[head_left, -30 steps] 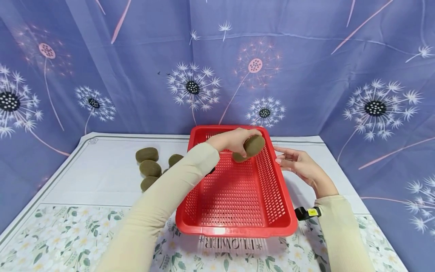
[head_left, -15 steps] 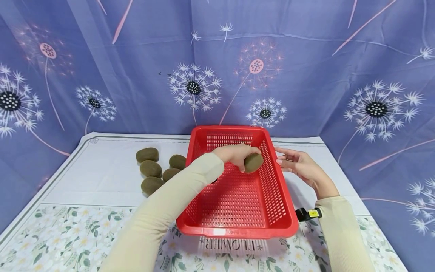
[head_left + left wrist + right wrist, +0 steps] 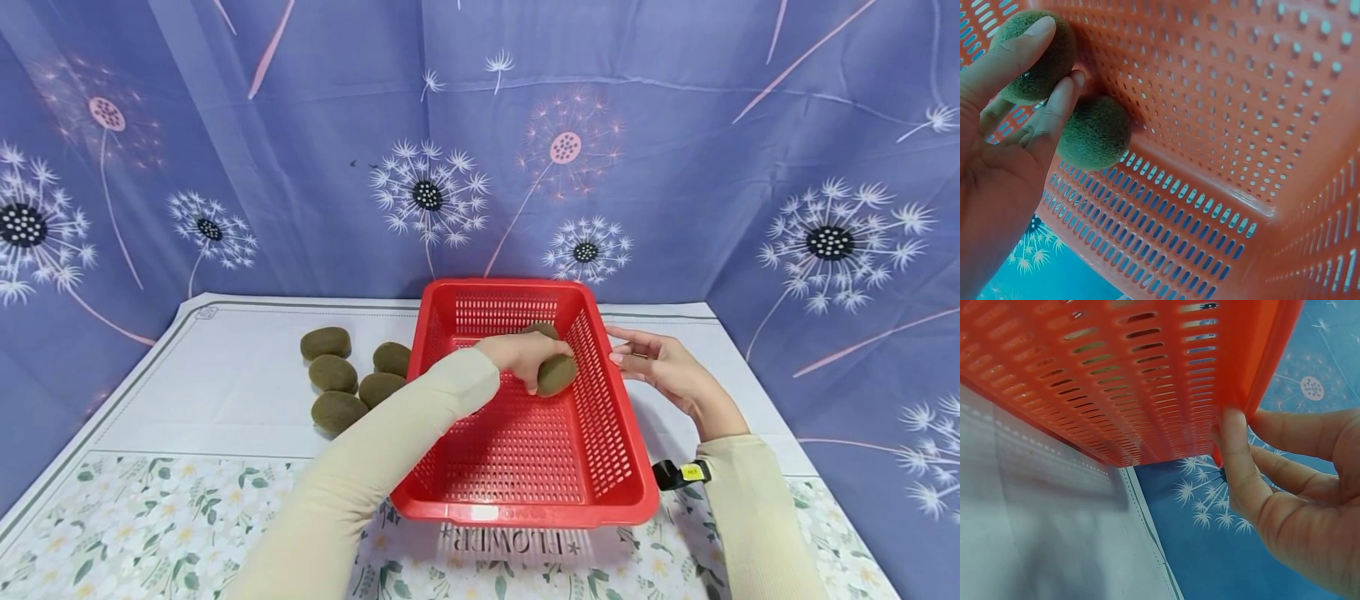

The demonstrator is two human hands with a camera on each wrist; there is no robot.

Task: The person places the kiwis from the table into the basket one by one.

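Note:
Inside the red plastic basket (image 3: 517, 511), my left hand (image 3: 521, 352) grips a brown fuzzy kiwi (image 3: 557, 377) near the right wall. In the left wrist view, my thumb lies over this kiwi (image 3: 1063, 45) while the fingertips reach round its other side. A second kiwi (image 3: 542, 330) rests farther back in the basket, partly covered by my left hand; it appears just beyond the fingers as a round green-brown fruit (image 3: 1097, 134) in the left wrist view. My right hand (image 3: 663, 364) holds the basket's right rim, thumb and forefinger at the edge (image 3: 1235, 434).
Several kiwis (image 3: 332, 373) lie on the white cloth left of the basket, some beside my left sleeve (image 3: 375, 450). A floral mat (image 3: 172, 517) covers the front of the table. Behind stands a blue dandelion-print curtain (image 3: 322, 225).
My left hand has lowered and come nearer with the kiwi inside the basket, revealing the other kiwi behind. More kiwis show beside the left sleeve. The right hand stays at the rim.

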